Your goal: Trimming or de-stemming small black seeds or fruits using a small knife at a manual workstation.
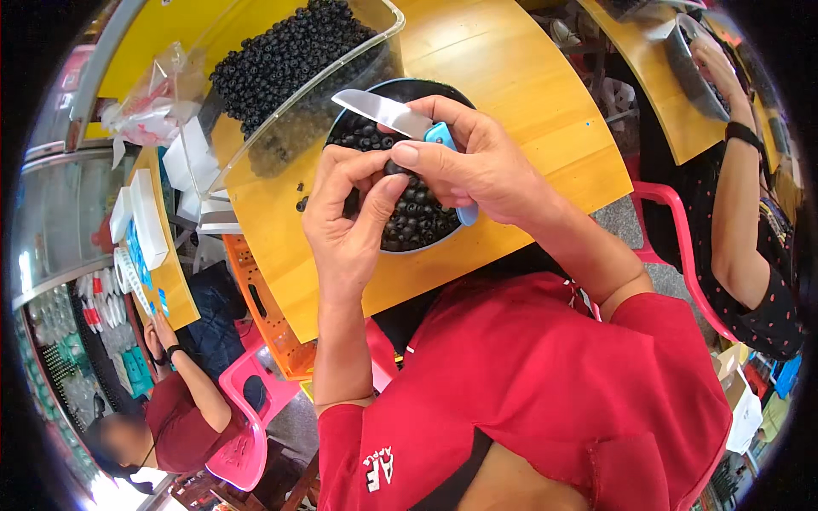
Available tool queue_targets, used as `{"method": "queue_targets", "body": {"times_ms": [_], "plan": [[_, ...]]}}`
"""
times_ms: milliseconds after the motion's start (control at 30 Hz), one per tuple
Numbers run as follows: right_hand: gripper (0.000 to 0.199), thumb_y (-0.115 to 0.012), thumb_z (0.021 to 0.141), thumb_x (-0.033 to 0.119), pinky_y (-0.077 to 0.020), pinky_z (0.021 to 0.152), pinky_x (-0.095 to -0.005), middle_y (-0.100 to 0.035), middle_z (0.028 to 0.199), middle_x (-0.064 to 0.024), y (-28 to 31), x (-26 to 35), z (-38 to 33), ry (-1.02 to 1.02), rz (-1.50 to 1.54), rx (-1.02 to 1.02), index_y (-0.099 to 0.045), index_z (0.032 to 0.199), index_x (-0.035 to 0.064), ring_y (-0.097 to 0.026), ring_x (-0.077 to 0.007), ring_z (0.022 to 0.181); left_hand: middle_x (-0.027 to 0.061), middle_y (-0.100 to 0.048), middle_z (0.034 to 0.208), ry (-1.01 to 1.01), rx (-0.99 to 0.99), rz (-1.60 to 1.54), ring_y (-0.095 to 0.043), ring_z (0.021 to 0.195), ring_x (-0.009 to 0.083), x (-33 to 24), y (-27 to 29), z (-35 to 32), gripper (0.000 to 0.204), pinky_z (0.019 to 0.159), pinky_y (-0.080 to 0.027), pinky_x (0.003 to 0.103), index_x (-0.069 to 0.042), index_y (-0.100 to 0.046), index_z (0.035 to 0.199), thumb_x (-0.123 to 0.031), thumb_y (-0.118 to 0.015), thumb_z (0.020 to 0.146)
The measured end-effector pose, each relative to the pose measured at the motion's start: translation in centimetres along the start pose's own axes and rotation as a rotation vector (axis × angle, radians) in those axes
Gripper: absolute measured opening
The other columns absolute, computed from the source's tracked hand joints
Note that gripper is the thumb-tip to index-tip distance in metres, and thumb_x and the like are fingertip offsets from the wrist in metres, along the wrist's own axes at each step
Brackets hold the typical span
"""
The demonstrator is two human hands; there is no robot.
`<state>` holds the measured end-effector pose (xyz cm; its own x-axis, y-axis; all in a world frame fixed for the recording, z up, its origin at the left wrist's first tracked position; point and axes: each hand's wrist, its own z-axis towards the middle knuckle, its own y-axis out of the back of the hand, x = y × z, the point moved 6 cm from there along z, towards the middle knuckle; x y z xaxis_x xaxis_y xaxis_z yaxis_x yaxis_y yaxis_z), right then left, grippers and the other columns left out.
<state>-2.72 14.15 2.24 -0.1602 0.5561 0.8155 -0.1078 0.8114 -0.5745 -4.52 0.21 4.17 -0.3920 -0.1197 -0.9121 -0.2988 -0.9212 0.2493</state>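
Dark round fruit (394, 168) is being pinched between left hand (345, 217) fingers above the bowl (419, 223); right hand (477, 166) is gripping a blue-handled knife (394, 115).

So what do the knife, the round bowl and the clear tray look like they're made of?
Knife in the right hand: plain grey metal blade with a dull sheen; light blue glossy handle, probably plastic. Bowl: dark thin rim with a slight shine, metal or enamel, hard to tell. Tray: see-through rigid walls with bright edges, likely acrylic or similar plastic.
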Motion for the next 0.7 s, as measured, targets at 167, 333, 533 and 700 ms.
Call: {"method": "queue_targets", "body": {"times_ms": [167, 333, 533, 700], "plan": [[0.035, -0.066, 0.089, 0.018, -0.0304, 0.040, -0.0177, -0.053, 0.066, 0.0031, 0.1, 0.1, -0.1, 0.001, -0.034, -0.002, -0.052, 0.117, 0.0016, -0.040, -0.0014, 0.047, -0.0027, -0.048, 0.085, 0.086, 0.007, -0.311, -0.042, 0.071, 0.0065, 1.6, -0.5, -0.4, 0.017, 0.062, -0.034, 0.018, 0.000, -0.064, 0.100, -0.006, -0.068, 0.084], [0.026, -0.056, 0.095, 0.017, -0.0296, 0.041, -0.0173, -0.062, 0.073, -0.0021, 0.2, 0.5, -0.1, 0.045, -0.126, -0.029, -0.054, 0.116, 0.0023, -0.038, -0.0011, 0.046, -0.0039, -0.050, 0.088, 0.217, -0.016, -0.591, -0.040, 0.069, 0.0031, 2.0, -0.9, -0.6, 0.020, 0.058, -0.030, 0.016, -0.002, -0.062, 0.105, -0.013, -0.064, 0.089], [0.030, -0.044, 0.099, 0.020, -0.0322, 0.044, -0.0170, -0.064, 0.075, -0.0046, -0.2, 0.8, -0.3, 0.143, -0.233, 0.028, -0.054, 0.121, 0.0012, -0.039, -0.0011, 0.048, -0.0048, -0.053, 0.079, 0.240, -0.085, -0.598, -0.042, 0.066, 0.0015, 2.5, -0.9, -0.5, 0.022, 0.056, -0.030, 0.016, -0.004, -0.059, 0.108, -0.018, -0.063, 0.092], [0.031, -0.046, 0.099, 0.020, -0.0337, 0.046, -0.0170, -0.059, 0.069, -0.0008, -1.0, 0.6, -0.1, 0.248, -0.372, 0.053, -0.056, 0.123, 0.0028, -0.042, -0.0011, 0.053, -0.0025, -0.057, 0.082, 0.219, -0.078, -0.613, -0.045, 0.067, 0.0023, 1.9, -1.3, -0.3, 0.021, 0.058, -0.033, 0.016, -0.004, -0.057, 0.107, -0.018, -0.062, 0.092]]}}
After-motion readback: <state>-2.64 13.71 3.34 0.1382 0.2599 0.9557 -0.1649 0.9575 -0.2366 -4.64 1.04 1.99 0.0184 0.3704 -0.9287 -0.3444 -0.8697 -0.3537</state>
